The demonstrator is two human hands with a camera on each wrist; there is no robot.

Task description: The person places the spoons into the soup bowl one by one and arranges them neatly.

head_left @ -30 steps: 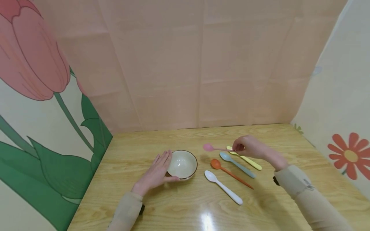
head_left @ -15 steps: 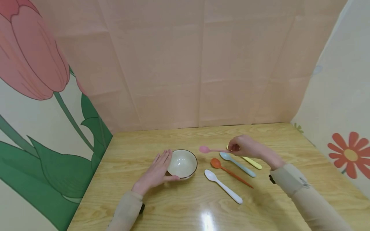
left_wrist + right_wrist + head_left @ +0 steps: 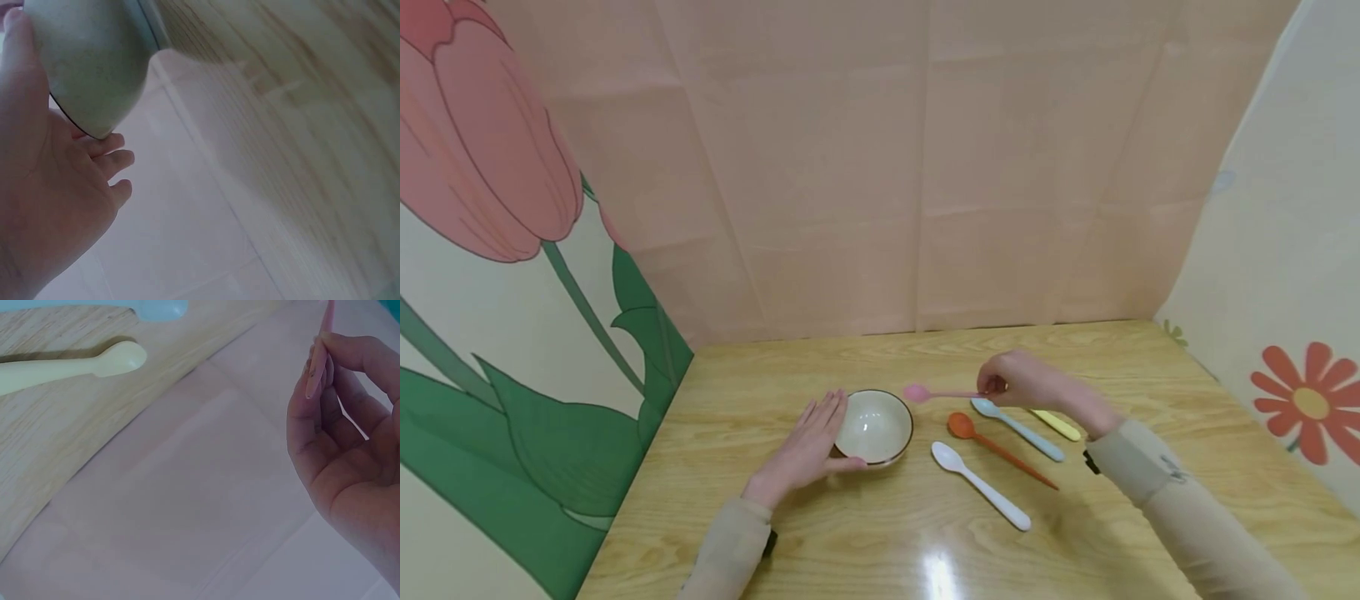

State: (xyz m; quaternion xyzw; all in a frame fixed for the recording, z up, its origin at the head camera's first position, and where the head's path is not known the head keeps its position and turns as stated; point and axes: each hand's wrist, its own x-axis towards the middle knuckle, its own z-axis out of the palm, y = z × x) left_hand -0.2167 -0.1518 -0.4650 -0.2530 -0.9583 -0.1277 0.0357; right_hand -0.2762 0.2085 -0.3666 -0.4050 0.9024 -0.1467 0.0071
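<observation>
My left hand (image 3: 805, 446) rests against the left side of a cream bowl (image 3: 876, 429) with a dark rim. Its fingers lie straight along the far left side and the thumb stretches along the near side. A pink spoon (image 3: 917, 393) is held in the air by my right hand (image 3: 1024, 382), pinched at the handle's end. The spoon's head points left, close to the bowl's far right rim. In the right wrist view, thumb and fingertips close on the pink handle (image 3: 318, 369); the spoon's head is out of that view.
Right of the bowl lie a white spoon (image 3: 981, 487), an orange spoon (image 3: 1000, 450), a light blue spoon (image 3: 1021, 432) and a yellow spoon (image 3: 1057, 425), the last partly hidden by my right hand. A pink cloth (image 3: 820, 208) hangs behind the wooden table (image 3: 850, 542).
My right hand has moved left with the pink spoon, bringing the spoon's head from above the blue spoon's left to near the bowl's rim. My left hand and the bowl stay put.
</observation>
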